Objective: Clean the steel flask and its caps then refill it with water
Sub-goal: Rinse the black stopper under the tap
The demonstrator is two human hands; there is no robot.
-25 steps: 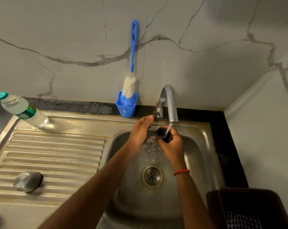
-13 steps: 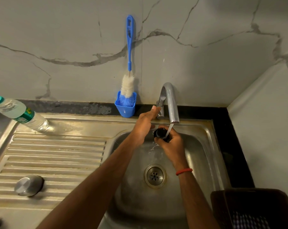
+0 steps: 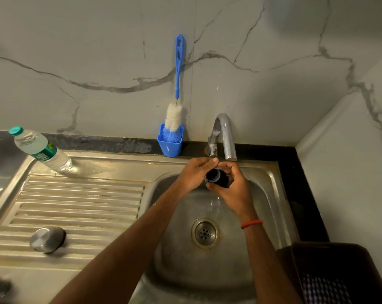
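Nearest me, at the right edge, is a dark basket (image 3: 330, 270) with a checked cloth inside. On the near left a steel outer cap (image 3: 47, 239) sits dome-up on the ribbed drainboard (image 3: 80, 205), well apart from the hands; whether it has been washed I cannot say. Past the drain (image 3: 205, 233), over the far part of the sink (image 3: 271, 194), both hands meet just below the tap spout. My right hand (image 3: 231, 185) has its fingers curled round a black inner cap (image 3: 216, 177) and holds it on its side. My left hand (image 3: 194, 174) lies against the cap's open end with bent fingers reaching over the top, though I cannot tell whether it grips the cap or only rubs it. I make out no clear stream under the tap (image 3: 226, 137), but the basin below the hands looks wet. Farther back a plastic water bottle (image 3: 40, 150) stands on the sink's far left corner, and a blue bottle brush (image 3: 174, 119) rests in its holder (image 3: 169, 143) against the wall. I see no steel flask body in view. I judge the job to be early: this cap is mid-rinse, and the flask scrub, the reassembly and the refill are all left to do.
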